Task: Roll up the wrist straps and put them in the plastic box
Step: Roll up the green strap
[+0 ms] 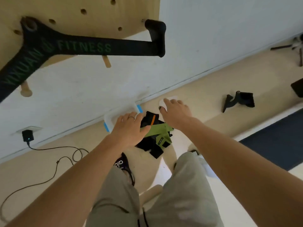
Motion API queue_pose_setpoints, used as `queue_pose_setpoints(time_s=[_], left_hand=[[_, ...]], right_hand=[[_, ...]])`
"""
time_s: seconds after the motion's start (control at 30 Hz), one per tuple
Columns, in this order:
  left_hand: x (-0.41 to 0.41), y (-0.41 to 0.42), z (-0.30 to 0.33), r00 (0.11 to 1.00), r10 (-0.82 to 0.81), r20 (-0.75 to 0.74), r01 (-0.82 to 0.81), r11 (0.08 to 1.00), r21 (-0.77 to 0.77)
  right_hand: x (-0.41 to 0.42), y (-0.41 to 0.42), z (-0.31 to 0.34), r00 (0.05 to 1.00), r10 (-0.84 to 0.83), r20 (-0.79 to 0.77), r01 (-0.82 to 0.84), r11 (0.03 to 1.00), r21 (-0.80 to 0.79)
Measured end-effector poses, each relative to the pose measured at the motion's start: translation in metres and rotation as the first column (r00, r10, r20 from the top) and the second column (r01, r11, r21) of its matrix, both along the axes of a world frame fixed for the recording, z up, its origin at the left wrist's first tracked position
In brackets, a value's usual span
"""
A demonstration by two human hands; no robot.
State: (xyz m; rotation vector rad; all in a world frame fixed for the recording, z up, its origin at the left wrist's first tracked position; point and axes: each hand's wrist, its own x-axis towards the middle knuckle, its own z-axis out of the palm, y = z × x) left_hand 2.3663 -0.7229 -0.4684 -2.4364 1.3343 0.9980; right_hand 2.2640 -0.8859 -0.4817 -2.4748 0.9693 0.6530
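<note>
A heap of green and black wrist straps (157, 138) lies on the pale floor by the wall. A clear plastic box (121, 112) with blue clips stands just left of the heap. My left hand (129, 128) hangs over the box's near edge and the heap, fingers straight and spread, holding nothing. My right hand (176, 112) is stretched out with relaxed fingers above the heap's right side, in front of a white lid-like thing (164, 102) on the floor. Whether either hand touches anything cannot be told.
A wooden pegboard (65, 13) on the wall carries a black fitness band (82, 46). Another black strap (239, 99) lies on the floor to the right. A charger and cable (27, 136) sit at the left. A dark mat (278, 138) lies at the right. My legs are below.
</note>
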Motion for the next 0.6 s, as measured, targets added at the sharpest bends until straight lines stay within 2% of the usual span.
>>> queue_pose_setpoints(time_s=[0.13,0.43,0.6], left_hand=[[0.023,-0.005,-0.09,0.999,-0.036,-0.027,0.035,0.999,-0.004],[0.036,-0.008,-0.352,0.994,-0.064,-0.086,0.065,0.998,0.013],[0.053,0.002,-0.443,0.994,-0.012,-0.104,0.02,0.997,0.074]], right_hand=[[0.011,-0.001,-0.094,0.998,-0.024,-0.061,0.027,0.999,0.046],[0.029,-0.005,-0.382,0.985,0.067,-0.16,-0.036,0.981,0.19],[0.045,0.02,-0.495,0.961,0.24,-0.136,-0.198,0.944,0.263]])
